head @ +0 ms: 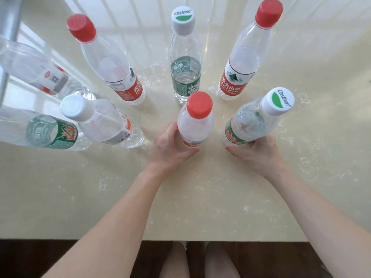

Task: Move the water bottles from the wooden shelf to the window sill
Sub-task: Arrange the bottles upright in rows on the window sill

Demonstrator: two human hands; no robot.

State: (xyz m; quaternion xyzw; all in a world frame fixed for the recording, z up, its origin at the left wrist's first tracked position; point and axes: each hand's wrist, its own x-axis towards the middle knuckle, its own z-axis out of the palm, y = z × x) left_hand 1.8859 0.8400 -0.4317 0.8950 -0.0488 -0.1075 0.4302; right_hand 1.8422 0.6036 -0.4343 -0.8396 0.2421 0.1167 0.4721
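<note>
Red-capped bottle [195, 125]: upright on the window sill [200, 197], left hand [170, 145] curled round its base. White-capped bottle [253, 121]: right hand [259, 153] wrapped round its lower body. Six further bottles [185, 63]: standing beyond and left of the hands.

On the window sill [200, 197], the rear Cestbon bottle [183, 57] stands at the back, between the left Nongfu Spring bottle [112, 65] and the right Nongfu Spring bottle [245, 57]. In front of it, the left hand [170, 149] holds the near bottle [195, 125]. To the right of that, the right hand [259, 155] holds the near Cestbon bottle [251, 123]. At the far left are the corner bottle [30, 65], the edge bottle [40, 131] and the inner bottle [104, 121].
</note>
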